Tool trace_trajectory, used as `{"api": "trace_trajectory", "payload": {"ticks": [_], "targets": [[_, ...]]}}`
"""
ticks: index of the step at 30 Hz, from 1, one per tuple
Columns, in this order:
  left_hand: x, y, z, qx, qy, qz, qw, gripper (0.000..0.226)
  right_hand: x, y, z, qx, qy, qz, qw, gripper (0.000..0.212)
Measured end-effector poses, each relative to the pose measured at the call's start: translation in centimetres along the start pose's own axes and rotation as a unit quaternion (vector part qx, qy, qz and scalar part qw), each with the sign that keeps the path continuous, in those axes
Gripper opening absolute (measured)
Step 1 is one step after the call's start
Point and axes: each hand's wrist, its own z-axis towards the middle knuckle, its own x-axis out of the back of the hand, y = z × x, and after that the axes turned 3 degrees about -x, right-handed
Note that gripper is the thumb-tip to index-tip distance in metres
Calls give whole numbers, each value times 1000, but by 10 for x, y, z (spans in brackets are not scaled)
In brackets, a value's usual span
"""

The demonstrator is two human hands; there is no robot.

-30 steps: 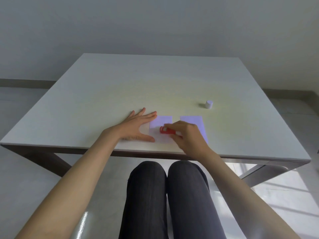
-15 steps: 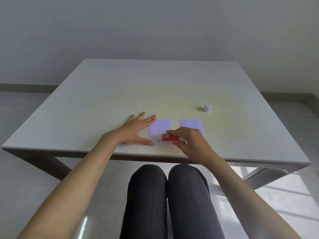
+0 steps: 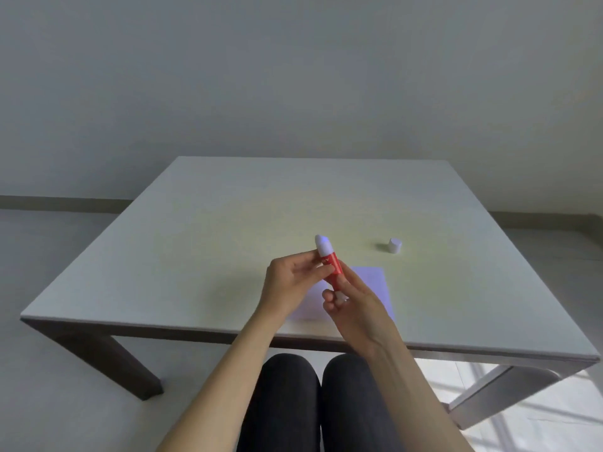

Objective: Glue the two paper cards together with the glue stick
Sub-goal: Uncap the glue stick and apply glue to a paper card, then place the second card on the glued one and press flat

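Both hands hold the red glue stick up above the table, its white glue tip pointing up and away. My left hand pinches the red barrel from the left. My right hand grips the stick's lower end. Under the hands lie two pale purple paper cards: the right card shows beyond my right hand, and the left card is mostly hidden by the hands. The white cap stands alone on the table further right.
The white table has its near edge just below my wrists. My knees in dark trousers are under the front edge. A grey wall stands behind the table.
The glue stick has been lifted off the left card and raised upright. My left hand left the table and took hold of the barrel. The camera tilted upward.
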Motion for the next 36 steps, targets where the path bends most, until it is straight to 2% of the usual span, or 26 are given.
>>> {"api": "trace_trajectory", "payload": {"ticks": [2,5,7,9,11,13,16,20,23,28,31,33,35,36], "targets": [[-3,-4,-3,12,48,-24,999,14,-2,6,0,12,3,-23,1000,37],[7,-2,8,2,119,0,993,18,-5,10,-1,41,64,-150,986,36],[23,7,24,-37,164,55,984,24,-4,13,-1,90,115,-277,950,34],[41,16,41,-68,195,119,971,24,-1,16,-1,163,148,-402,889,28],[56,18,56,-64,215,174,959,15,-1,23,-3,218,150,-493,829,23],[64,12,66,-44,229,220,947,10,-2,32,-4,237,122,-552,790,21],[68,-3,74,-22,236,249,939,10,-4,42,-6,242,89,-589,766,21],[69,-20,77,1,238,256,937,14,-3,45,-4,240,98,-626,736,24],[70,-27,76,2,235,260,937,13,-4,45,-2,248,97,-696,667,27],[73,-34,75,-13,231,255,939,16,-7,51,-3,300,130,-798,506,22],[77,-40,73,-28,203,236,950,19,-3,57,-7,305,128,-831,446,37],[79,-44,74,-25,183,234,955,32,0,59,-11,307,125,-846,419,42],[80,-44,71,-19,175,261,949,67,1,60,-12,340,116,-840,407,25],[79,-43,68,-29,194,269,943,77,1,61,-13,361,105,-832,409,15]]}}
